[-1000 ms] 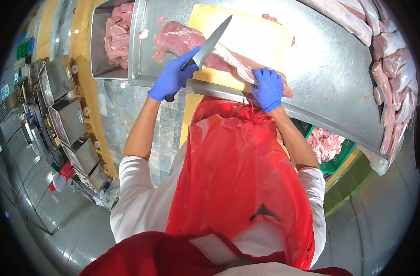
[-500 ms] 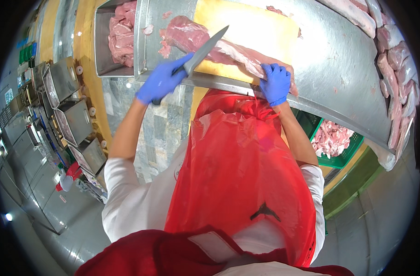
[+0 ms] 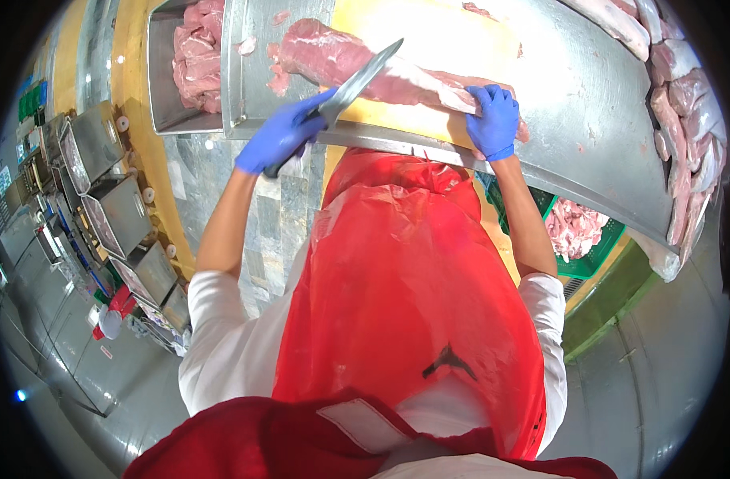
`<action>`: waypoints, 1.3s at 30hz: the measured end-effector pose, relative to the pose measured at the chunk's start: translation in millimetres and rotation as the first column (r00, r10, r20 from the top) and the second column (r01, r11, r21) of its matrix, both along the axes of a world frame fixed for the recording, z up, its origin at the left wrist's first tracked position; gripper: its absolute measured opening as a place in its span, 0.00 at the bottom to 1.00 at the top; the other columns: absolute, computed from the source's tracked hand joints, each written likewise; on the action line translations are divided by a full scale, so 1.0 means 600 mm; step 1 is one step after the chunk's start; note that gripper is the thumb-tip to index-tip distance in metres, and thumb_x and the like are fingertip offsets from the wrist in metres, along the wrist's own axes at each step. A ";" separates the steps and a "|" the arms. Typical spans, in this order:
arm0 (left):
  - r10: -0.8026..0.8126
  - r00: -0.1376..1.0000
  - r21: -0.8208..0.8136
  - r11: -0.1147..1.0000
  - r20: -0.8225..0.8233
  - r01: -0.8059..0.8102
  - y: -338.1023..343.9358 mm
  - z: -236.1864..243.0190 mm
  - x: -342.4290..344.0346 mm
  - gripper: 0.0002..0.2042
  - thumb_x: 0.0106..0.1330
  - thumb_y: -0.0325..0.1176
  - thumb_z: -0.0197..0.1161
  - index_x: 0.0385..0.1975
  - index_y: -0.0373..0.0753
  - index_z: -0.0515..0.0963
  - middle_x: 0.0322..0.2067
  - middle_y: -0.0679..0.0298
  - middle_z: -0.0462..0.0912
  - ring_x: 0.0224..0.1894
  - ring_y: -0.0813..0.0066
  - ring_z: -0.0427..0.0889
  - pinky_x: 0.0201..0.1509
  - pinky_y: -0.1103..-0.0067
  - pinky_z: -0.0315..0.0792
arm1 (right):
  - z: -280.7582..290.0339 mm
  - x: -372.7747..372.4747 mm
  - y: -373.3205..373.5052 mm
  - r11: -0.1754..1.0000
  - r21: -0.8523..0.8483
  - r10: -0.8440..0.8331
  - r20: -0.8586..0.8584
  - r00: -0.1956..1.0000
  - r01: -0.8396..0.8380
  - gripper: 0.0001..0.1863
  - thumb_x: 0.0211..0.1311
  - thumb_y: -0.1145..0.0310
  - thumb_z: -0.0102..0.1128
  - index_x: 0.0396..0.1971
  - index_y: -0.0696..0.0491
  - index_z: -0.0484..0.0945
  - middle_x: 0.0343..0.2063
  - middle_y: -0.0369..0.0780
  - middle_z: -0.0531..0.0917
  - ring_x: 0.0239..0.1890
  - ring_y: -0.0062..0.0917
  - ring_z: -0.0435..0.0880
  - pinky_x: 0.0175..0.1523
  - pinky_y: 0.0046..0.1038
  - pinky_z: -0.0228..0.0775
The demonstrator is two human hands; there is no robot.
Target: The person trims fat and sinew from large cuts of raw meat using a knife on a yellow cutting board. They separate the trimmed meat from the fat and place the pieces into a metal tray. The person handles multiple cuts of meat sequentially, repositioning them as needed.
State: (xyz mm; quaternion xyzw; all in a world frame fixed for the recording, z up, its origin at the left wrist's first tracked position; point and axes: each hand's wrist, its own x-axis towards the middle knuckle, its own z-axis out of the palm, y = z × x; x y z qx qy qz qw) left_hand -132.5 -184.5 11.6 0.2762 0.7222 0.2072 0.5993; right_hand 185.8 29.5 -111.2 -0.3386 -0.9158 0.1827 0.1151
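Left hand (image 3: 279,137): gripping knife (image 3: 362,81), blade slanting across long meat piece (image 3: 417,86), contact unclear
Right hand (image 3: 493,121): fingers curled, gripping the piece's right end
Long meat piece: from beyond left hand to under right hand, across yellow board (image 3: 393,117)
Steel tray (image 3: 162,76): beyond left hand, leftward, holds meat chunks (image 3: 198,68)

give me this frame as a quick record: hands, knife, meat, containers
left hand: blue-gloved, holding the knife
right hand: blue-gloved, over the right end of the long meat piece
blade: slants over the meat
meat: across the yellow board, left end past its edge
containers: metal tray left, green crate lower right, both holding meat
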 end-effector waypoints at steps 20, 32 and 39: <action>0.070 0.997 0.020 0.997 -0.023 -0.069 -0.028 0.061 0.027 0.26 0.72 0.33 0.58 0.71 0.48 0.68 0.24 0.70 0.73 0.20 0.86 0.69 0.23 0.83 0.69 | -0.002 -0.004 0.041 1.000 0.003 0.004 -0.056 0.998 -0.004 0.22 0.46 0.68 0.70 0.47 0.41 0.83 0.41 0.38 0.81 0.44 0.40 0.80 0.48 0.42 0.71; -0.058 0.981 0.090 0.993 -0.184 0.076 0.083 0.033 0.021 0.25 0.71 0.36 0.59 0.70 0.50 0.71 0.23 0.68 0.73 0.20 0.83 0.69 0.24 0.80 0.70 | -0.012 0.008 0.030 0.998 0.012 0.065 -0.028 0.997 -0.065 0.23 0.43 0.70 0.67 0.45 0.42 0.83 0.41 0.36 0.80 0.45 0.37 0.77 0.49 0.41 0.66; -0.204 0.908 0.083 0.965 -0.365 0.249 0.065 0.067 0.026 0.27 0.71 0.35 0.59 0.71 0.52 0.69 0.22 0.63 0.76 0.21 0.75 0.72 0.27 0.76 0.71 | -0.051 0.029 -0.002 0.994 0.101 0.062 -0.153 0.986 -0.047 0.24 0.41 0.72 0.66 0.45 0.40 0.83 0.40 0.35 0.80 0.44 0.35 0.77 0.49 0.41 0.66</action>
